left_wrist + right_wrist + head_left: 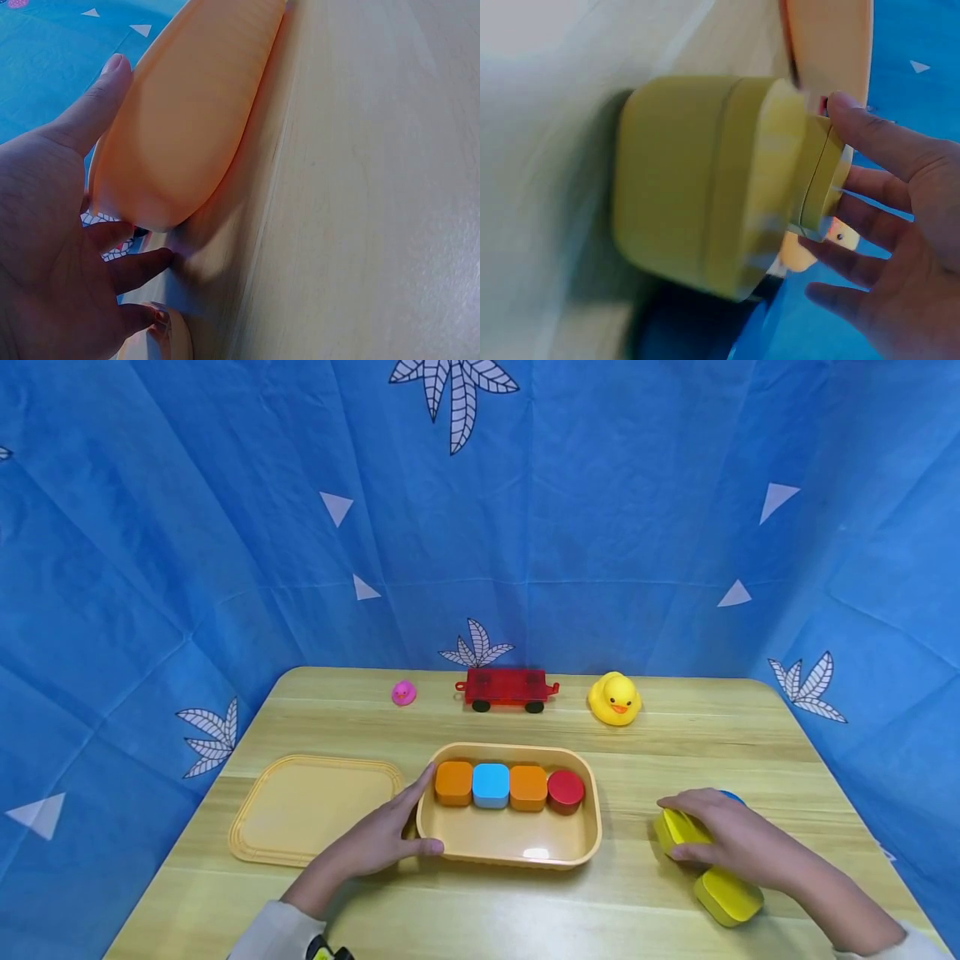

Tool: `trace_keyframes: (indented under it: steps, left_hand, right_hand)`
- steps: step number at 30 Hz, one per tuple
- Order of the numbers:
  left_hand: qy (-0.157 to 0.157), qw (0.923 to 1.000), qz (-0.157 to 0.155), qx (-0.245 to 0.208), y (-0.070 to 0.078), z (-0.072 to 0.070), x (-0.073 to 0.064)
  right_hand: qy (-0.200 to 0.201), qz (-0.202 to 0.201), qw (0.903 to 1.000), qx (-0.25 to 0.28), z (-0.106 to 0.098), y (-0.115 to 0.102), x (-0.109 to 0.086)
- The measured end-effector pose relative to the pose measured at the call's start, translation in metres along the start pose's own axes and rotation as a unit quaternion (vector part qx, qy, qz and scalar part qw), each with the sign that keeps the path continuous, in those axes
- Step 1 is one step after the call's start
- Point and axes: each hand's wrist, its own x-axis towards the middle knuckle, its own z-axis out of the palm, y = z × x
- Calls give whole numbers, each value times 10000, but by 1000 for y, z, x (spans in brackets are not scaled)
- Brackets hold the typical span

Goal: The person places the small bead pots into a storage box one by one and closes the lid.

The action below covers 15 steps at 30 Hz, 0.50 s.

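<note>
A tan rectangular bin (517, 852) holds a row of small blocks: an orange block (453, 782), a light blue block (491, 786), another orange block (528, 788) and a round red one (565, 792). My left hand (382, 831) rests against the bin's left end, thumb and fingers nearly straight and spread along it. On the right, my right hand (731, 835) holds a small yellow box (678, 831) between thumb and fingers. Closer to me, a second yellow box (727, 897) stands below that hand. A blue round thing (732, 796) is mostly hidden behind the hand.
A flat tan lid (315, 810) lies left of the bin. Along the table's back edge stand a small pink duck (403, 693), a red toy wagon (507, 688) and a yellow duck (615, 699). A blue cloth (600, 527) hangs around the table.
</note>
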Motion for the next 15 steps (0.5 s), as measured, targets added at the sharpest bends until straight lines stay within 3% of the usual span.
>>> trace_keyframes:
  steps: [8,15]
  left_hand:
    - [8,10000,16,-20,-1,0,1]
    - [-25,10000,-6,-35,0,0,1]
  right_hand:
    - [369,-406,9985,81,-11,-21,12]
    - [440,-476,9977,196,-21,-43,27]
